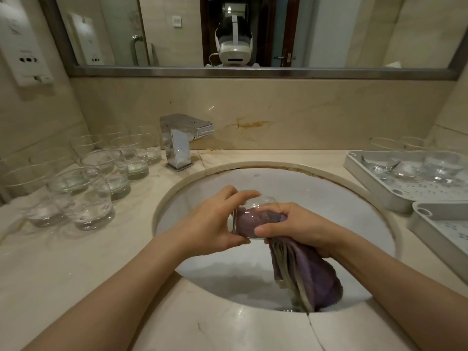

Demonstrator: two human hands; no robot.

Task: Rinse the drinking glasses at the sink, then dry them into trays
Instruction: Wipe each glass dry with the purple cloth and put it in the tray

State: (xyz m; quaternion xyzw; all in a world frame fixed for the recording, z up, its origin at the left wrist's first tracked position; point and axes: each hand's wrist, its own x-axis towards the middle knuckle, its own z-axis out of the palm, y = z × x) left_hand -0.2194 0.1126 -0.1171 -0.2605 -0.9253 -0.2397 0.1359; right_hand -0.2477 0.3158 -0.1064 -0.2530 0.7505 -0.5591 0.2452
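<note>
Both bare forearms reach in from the bottom edge and meet over the sink (354, 198). Held on its side above the basin, the glass (249, 219) sits with its base in the left hand (212, 224), whose fingers and thumb curl round it to steady it. The right hand (301, 226) grips a purple cloth (311, 277) and has pushed a wad of it in through the mouth of the glass; the rest of the cloth hangs down into the basin. The step appears to be drying the inside, with one hand as the anchor while the other works the cloth, and holding it over the basin probably lets any drips fall there.

To the left, a cluster of upright glasses (101, 178) stands on the countertop (76, 262) beside the square chrome faucet (182, 140), apparently waiting their turn. To the right, a white perforated tray (374, 183) holds a few glasses at its far end, seemingly finished ones, and a second tray (435, 231) lies just in front of it.

Pale veined stone forms the counter, with a matching backsplash and a rust-coloured stain behind the basin. A mirror (354, 34) spans the wall above, and a white wall unit (22, 46) hangs at the left.
</note>
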